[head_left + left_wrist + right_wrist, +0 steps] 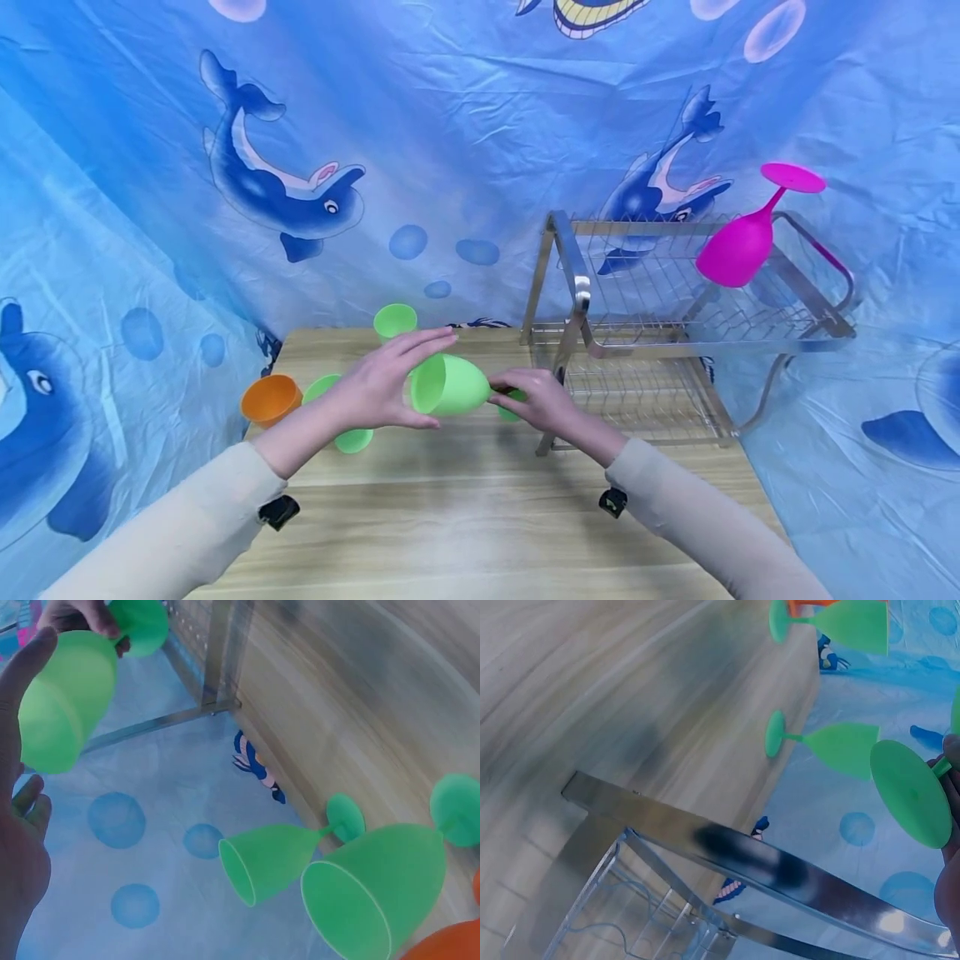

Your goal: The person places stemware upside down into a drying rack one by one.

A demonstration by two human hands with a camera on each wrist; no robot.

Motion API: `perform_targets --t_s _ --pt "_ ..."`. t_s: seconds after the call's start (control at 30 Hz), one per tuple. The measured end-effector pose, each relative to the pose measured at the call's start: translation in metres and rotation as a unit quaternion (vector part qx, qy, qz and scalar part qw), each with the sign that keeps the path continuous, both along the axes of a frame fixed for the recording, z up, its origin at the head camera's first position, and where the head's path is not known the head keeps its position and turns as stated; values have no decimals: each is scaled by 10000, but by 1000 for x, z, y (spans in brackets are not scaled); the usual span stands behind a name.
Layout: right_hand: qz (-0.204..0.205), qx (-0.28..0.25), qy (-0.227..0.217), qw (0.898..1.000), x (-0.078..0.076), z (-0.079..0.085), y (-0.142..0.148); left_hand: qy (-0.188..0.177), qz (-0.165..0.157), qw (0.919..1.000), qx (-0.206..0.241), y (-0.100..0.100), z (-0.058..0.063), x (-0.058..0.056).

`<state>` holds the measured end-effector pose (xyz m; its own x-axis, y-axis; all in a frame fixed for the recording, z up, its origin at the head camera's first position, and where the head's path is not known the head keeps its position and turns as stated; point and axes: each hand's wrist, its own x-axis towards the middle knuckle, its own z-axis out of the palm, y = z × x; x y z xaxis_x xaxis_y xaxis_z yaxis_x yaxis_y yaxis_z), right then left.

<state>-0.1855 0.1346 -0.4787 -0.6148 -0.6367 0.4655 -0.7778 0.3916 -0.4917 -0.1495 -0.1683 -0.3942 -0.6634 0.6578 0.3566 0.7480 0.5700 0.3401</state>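
Tipped on its side above the table, a green goblet (pixel 459 386) has its mouth toward the left. My right hand (pixel 536 396) pinches it by the stem, and in the right wrist view its round foot (pixel 911 793) shows beyond the fingers. My left hand (pixel 382 375) is beside the bowl with fingers extended and thumb spread below. Whether it touches the bowl I cannot tell. Behind the left hand stands another green goblet (pixel 395 319). A third green goblet (pixel 322 387) is partly hidden by the left wrist, next to an orange goblet (pixel 271 400).
A two-tier metal dish rack (pixel 630 346) stands at the right of the wooden table (pixel 450 517). On its upper tier a magenta goblet (pixel 738 250) leans upside down. A blue dolphin-print curtain (pixel 465 150) hangs behind and on both sides.
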Motion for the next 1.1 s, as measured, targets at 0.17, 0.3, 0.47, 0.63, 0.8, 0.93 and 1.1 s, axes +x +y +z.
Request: perform_targets --t_s 0.17,0.3,0.47,0.63,0.8,0.93,1.1 --pt "37 173 120 9998 0 4 5 548 -428 9972 -266 2 -3 2" --pt "104 232 196 9995 1 6 6 733 -525 9956 -236 3 -5 2" --pt "241 179 285 9991 0 7 4 790 -405 9960 -112 2 -8 4" --pt "162 159 555 9982 1 14 2 753 -206 9969 120 -3 -13 6" --pt "-160 -384 601 9973 14 31 2 638 297 9959 573 -10 -20 7" --pt "44 -1375 -658 9883 26 39 2 620 842 9894 1003 -15 -26 6" --pt "639 -2377 -3031 9206 34 36 -2 360 1486 9729 1735 -13 -35 6"
